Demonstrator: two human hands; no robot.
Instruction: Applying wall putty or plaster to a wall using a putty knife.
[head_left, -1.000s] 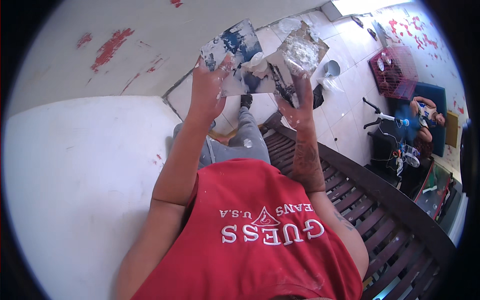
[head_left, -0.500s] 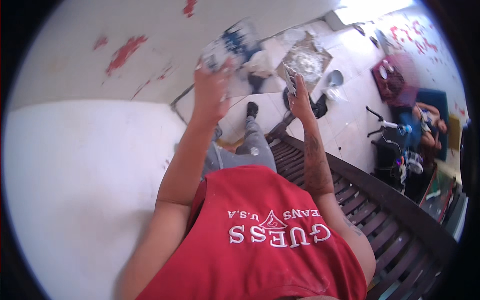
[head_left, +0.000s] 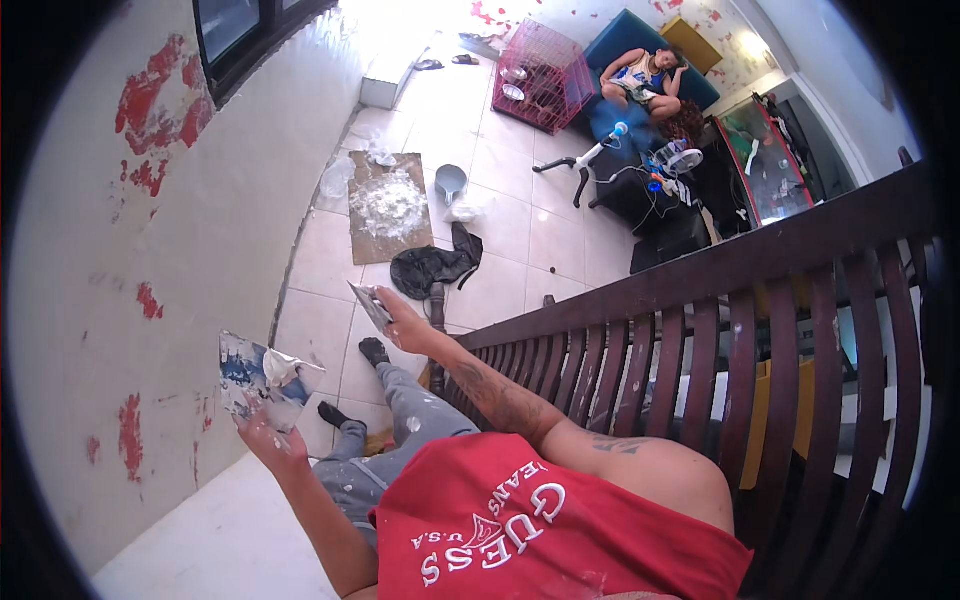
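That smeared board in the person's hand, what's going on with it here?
The person's left hand holds the smeared board, a lump of white paste on it. The right hand, apart from it, grips a thin flat tool. On the tiled floor, a brown sheet bears white material, with a gray pan beside it.

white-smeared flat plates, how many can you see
2: a blue-and-white plate in the left grip, and a second plate, seen at a slant, in the right grip. Others may be hidden.
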